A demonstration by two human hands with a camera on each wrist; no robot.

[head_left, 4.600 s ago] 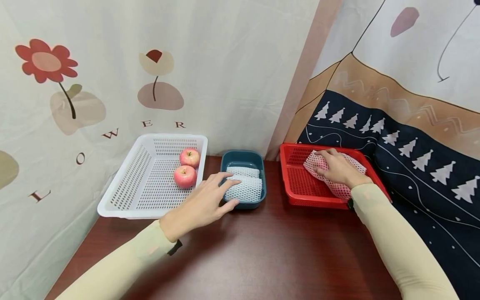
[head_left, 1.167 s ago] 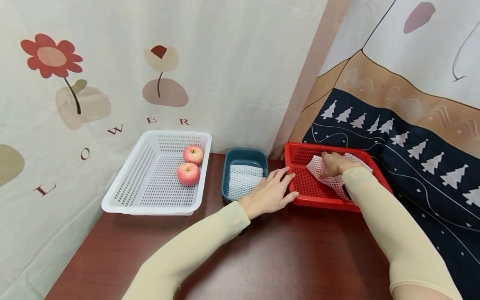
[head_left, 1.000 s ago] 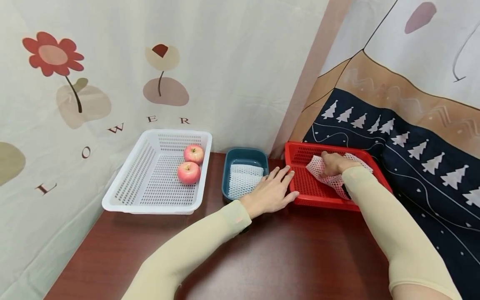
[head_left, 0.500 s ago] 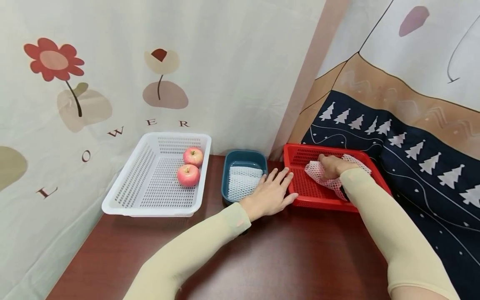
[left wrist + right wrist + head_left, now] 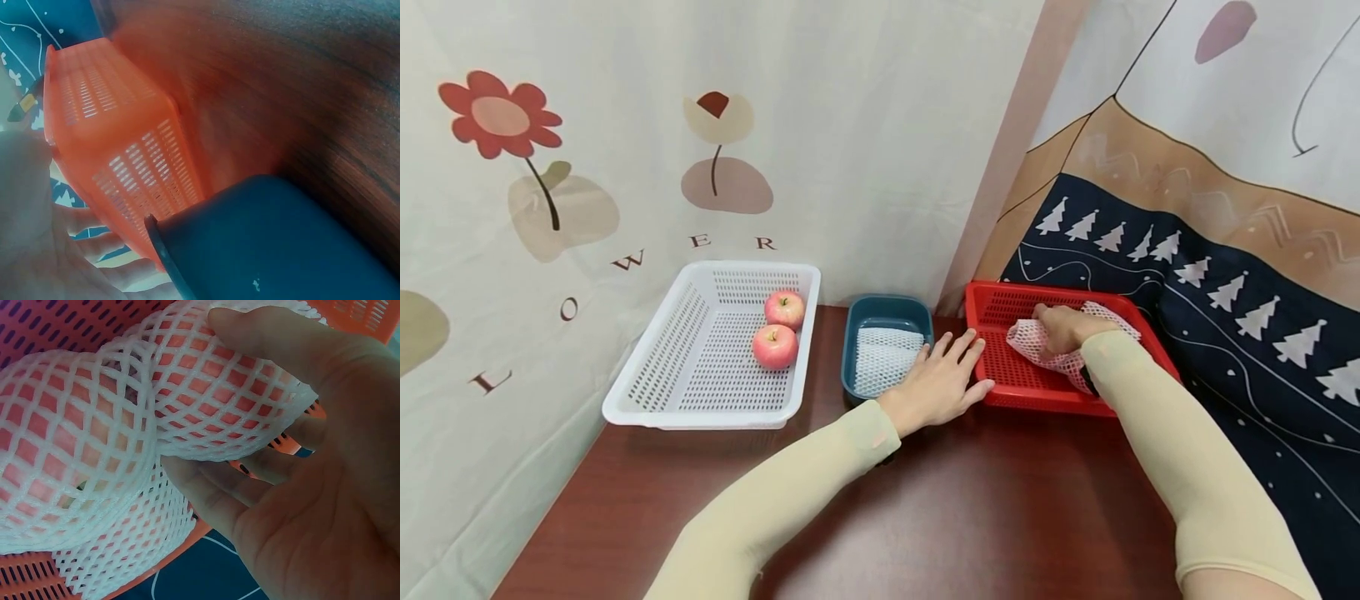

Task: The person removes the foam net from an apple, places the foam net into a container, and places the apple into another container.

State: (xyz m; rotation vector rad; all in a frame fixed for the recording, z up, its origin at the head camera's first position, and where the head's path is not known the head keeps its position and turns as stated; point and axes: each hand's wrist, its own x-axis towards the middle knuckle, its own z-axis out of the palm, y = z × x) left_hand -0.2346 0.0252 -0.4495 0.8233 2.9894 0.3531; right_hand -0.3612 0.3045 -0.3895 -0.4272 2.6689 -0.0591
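My right hand [image 5: 1062, 327] reaches into the red basket [image 5: 1000, 367]. In the right wrist view its thumb and fingers curl round an apple in white foam netting [image 5: 215, 394]. Against it lies another netted apple [image 5: 69, 444], its stem showing through the mesh. A further stretch of foam net [image 5: 137, 540] shows beneath; what it covers is unclear. My left hand [image 5: 934, 379] has its fingers spread, with the fingertips at the red basket's left rim. It passes over the near right corner of the teal container [image 5: 889, 308], which holds white foam nets [image 5: 886, 362].
A white basket [image 5: 662, 417] stands at the left with two bare apples [image 5: 775, 346] along its right side. The dark red-brown table [image 5: 1000, 500] stretches in front. A printed curtain [image 5: 865, 150] hangs close behind the containers.
Since the oldest frame, my left hand has moved right from the teal container to the red basket's rim, and my right hand has turned on the netted apples. Over the last second both hold nearly still.
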